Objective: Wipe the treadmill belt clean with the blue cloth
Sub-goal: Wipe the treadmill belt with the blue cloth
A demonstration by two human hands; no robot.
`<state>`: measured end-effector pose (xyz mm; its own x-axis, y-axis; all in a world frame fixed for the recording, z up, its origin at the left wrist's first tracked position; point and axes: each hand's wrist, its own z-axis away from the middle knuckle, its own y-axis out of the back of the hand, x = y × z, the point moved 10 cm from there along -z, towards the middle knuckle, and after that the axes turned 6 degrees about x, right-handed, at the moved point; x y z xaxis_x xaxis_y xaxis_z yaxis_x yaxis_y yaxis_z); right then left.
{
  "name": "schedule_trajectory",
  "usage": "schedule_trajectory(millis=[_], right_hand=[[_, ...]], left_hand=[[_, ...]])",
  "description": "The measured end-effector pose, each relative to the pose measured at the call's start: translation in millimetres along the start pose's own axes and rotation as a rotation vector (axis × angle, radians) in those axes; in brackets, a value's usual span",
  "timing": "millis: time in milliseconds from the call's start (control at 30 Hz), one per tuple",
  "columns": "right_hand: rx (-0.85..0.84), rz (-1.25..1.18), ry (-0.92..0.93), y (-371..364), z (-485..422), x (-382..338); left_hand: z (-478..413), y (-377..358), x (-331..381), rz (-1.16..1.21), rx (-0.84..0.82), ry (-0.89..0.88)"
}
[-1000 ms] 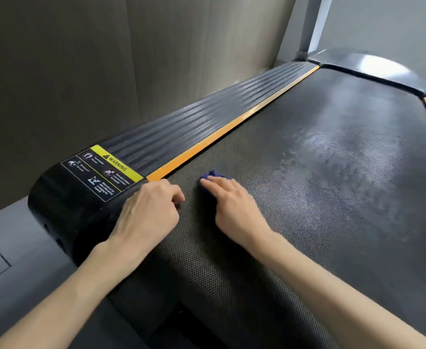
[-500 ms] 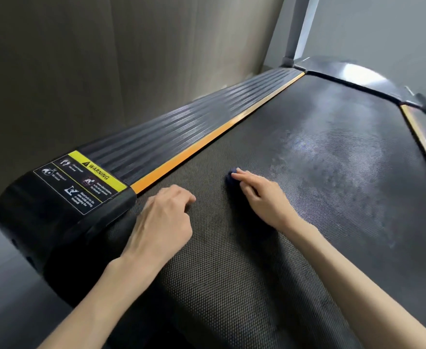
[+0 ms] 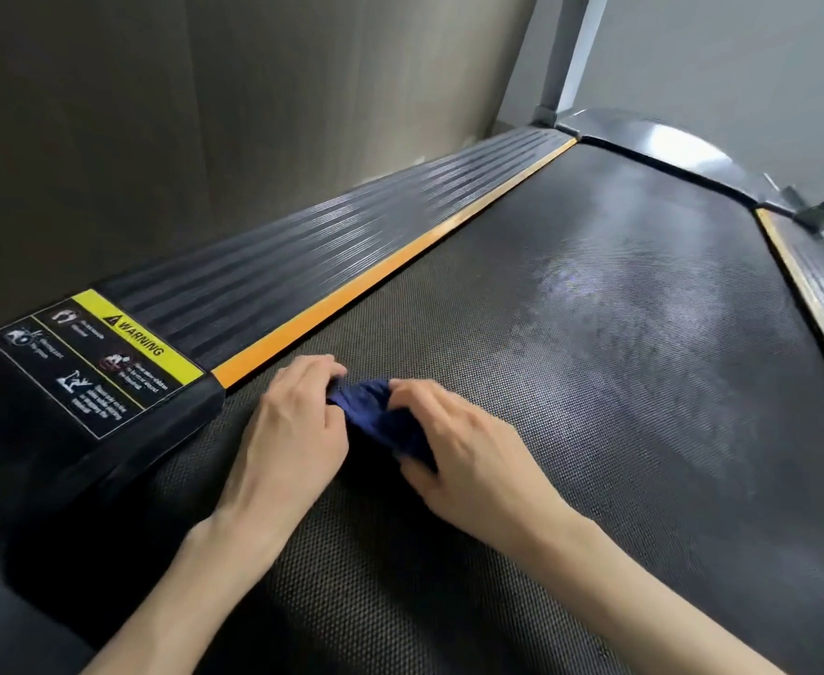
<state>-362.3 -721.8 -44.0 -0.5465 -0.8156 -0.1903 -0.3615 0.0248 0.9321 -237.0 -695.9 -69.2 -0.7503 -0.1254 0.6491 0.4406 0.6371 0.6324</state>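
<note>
The dark textured treadmill belt [image 3: 619, 382] fills most of the view, with pale smeared patches further up it. A bunched blue cloth [image 3: 380, 421] lies on the belt near its rear left corner, between my hands. My left hand [image 3: 293, 431] pinches the cloth's left end with curled fingers. My right hand [image 3: 468, 455] grips the cloth's right part, its fingers over the fabric. Most of the cloth is hidden under my right palm.
A ribbed black side rail [image 3: 351, 246] with an orange strip [image 3: 380, 280] runs along the belt's left edge, ending in a cap with a yellow warning label [image 3: 107, 353]. A brown wall stands left. The motor hood [image 3: 653, 143] and an upright post [image 3: 565, 51] close the far end.
My right hand has drawn the cloth back toward the left rail and now grips it. My left hand, resting bare on the belt before, has taken hold of the cloth's left end.
</note>
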Motion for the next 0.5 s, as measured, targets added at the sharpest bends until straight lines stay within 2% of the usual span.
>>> schedule_trajectory(millis=[167,267,433,500], right_hand=[[-0.114,0.073,0.224,-7.2,3.8,-5.9],[-0.209,-0.102,0.252,-21.6,8.4,-13.9],[-0.014,-0.101,0.361,-14.5,6.7,-14.5],[0.105,-0.066,0.323,-9.2,-9.7,19.0]], left_hand=[[-0.5,2.4,-3.2,0.01,0.014,0.031],[0.1,1.2,-2.0,-0.014,0.013,0.024],[1.1,-1.7,2.8,-0.052,-0.018,0.0],[1.2,-2.6,0.8,-0.076,-0.017,-0.007]])
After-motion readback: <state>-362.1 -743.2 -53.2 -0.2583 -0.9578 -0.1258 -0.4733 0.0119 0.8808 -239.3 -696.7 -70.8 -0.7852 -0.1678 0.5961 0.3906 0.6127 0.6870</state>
